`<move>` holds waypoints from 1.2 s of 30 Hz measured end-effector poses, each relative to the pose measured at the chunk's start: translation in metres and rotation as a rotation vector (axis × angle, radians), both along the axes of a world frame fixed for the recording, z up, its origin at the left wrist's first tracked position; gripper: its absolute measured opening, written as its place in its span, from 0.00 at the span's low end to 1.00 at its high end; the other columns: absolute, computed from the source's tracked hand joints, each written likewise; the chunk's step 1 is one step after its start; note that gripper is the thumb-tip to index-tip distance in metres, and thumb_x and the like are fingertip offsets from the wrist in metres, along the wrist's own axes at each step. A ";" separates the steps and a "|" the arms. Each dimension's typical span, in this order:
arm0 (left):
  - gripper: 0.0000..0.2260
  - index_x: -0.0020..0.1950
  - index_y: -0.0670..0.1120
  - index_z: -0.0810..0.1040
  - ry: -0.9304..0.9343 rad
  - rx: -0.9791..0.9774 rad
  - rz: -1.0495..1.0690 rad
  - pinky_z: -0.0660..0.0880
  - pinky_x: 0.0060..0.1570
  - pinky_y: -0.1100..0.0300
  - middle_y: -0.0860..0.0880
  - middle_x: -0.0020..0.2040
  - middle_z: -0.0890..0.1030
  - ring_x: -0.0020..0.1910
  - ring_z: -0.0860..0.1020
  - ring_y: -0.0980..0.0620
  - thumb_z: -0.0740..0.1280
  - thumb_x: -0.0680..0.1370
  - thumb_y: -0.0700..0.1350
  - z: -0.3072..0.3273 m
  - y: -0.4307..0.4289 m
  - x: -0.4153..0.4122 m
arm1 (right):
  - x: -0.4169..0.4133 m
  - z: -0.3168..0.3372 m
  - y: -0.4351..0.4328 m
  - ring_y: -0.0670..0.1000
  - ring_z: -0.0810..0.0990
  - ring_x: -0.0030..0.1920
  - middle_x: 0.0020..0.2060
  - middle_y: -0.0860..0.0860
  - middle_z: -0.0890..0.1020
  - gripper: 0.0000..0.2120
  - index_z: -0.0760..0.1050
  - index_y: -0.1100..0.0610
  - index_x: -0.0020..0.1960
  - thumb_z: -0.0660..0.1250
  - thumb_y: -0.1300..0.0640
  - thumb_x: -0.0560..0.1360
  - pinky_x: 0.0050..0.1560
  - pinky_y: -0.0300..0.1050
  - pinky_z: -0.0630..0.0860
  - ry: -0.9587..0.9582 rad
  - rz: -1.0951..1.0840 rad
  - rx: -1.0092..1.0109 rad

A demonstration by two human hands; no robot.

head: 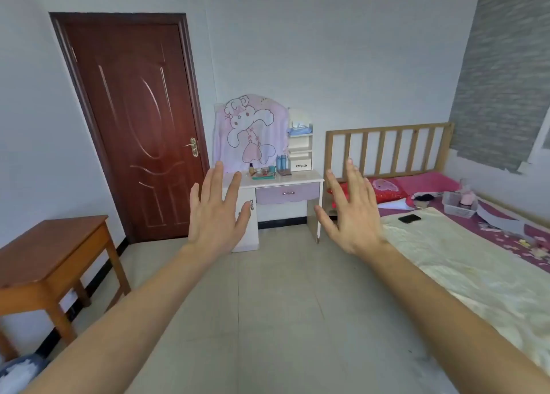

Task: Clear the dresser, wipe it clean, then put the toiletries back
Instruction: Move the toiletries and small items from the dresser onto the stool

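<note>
A small white dresser (300,178) with a lilac drawer stands against the far wall, its mirror covered by a pink cartoon cloth (250,131). Several toiletries (265,171) crowd its top, with blue bottles (282,162) beside a little white shelf unit (300,152). Both arms stretch out toward it from across the room. My left hand (218,215) and my right hand (351,212) are raised with fingers spread, holding nothing, well short of the dresser.
A dark red door (140,125) is shut left of the dresser. A brown wooden table (50,250) stands at the left wall. On the right a wooden-framed bed (464,244) carries a phone (409,218), a basket and clutter. Tiled floor lies between.
</note>
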State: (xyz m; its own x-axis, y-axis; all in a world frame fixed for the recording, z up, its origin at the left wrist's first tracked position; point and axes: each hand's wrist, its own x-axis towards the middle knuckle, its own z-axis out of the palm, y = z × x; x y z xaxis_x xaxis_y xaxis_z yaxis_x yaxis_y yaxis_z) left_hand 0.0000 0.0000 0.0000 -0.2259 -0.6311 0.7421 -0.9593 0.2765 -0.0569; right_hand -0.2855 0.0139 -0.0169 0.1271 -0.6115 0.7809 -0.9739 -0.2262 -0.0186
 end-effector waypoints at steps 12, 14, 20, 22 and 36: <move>0.26 0.76 0.45 0.64 0.053 0.023 0.015 0.59 0.69 0.37 0.37 0.78 0.56 0.75 0.58 0.38 0.53 0.81 0.57 0.017 -0.264 -0.018 | -0.001 0.002 -0.300 0.59 0.49 0.79 0.79 0.61 0.47 0.34 0.52 0.53 0.80 0.55 0.39 0.80 0.76 0.61 0.53 -0.041 0.093 0.114; 0.26 0.76 0.45 0.64 0.067 0.004 0.002 0.59 0.69 0.37 0.37 0.78 0.56 0.75 0.59 0.38 0.53 0.81 0.57 0.013 -0.308 -0.008 | 0.012 -0.005 -0.348 0.59 0.48 0.79 0.79 0.60 0.47 0.34 0.52 0.53 0.80 0.56 0.39 0.80 0.76 0.61 0.54 -0.021 0.120 0.115; 0.26 0.75 0.44 0.66 0.154 0.026 -0.038 0.61 0.68 0.39 0.37 0.77 0.57 0.74 0.62 0.39 0.53 0.82 0.57 0.012 -0.468 0.037 | 0.053 -0.005 -0.510 0.57 0.45 0.80 0.80 0.59 0.46 0.34 0.50 0.52 0.81 0.55 0.39 0.81 0.78 0.59 0.48 0.043 0.113 0.150; 0.26 0.75 0.44 0.66 0.169 0.051 -0.054 0.62 0.68 0.40 0.37 0.77 0.58 0.73 0.63 0.39 0.52 0.82 0.58 0.021 -0.527 0.045 | 0.060 0.001 -0.560 0.57 0.46 0.80 0.79 0.59 0.46 0.34 0.50 0.53 0.81 0.54 0.38 0.81 0.78 0.58 0.48 0.052 0.094 0.160; 0.27 0.76 0.48 0.63 0.166 0.204 -0.180 0.59 0.71 0.41 0.40 0.79 0.53 0.75 0.61 0.40 0.52 0.81 0.59 -0.012 -0.900 -0.031 | -0.010 -0.028 -0.883 0.58 0.48 0.79 0.79 0.60 0.46 0.34 0.52 0.54 0.80 0.54 0.38 0.81 0.76 0.58 0.49 -0.048 -0.039 0.196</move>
State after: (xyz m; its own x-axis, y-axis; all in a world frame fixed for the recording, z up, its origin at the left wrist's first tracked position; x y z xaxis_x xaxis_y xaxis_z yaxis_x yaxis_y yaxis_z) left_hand -0.0306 -0.8997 -0.0121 -0.2335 -0.7319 0.6402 -0.8855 0.4320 0.1709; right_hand -0.2952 -0.8691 -0.0451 0.0661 -0.7561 0.6511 -0.9788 -0.1758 -0.1047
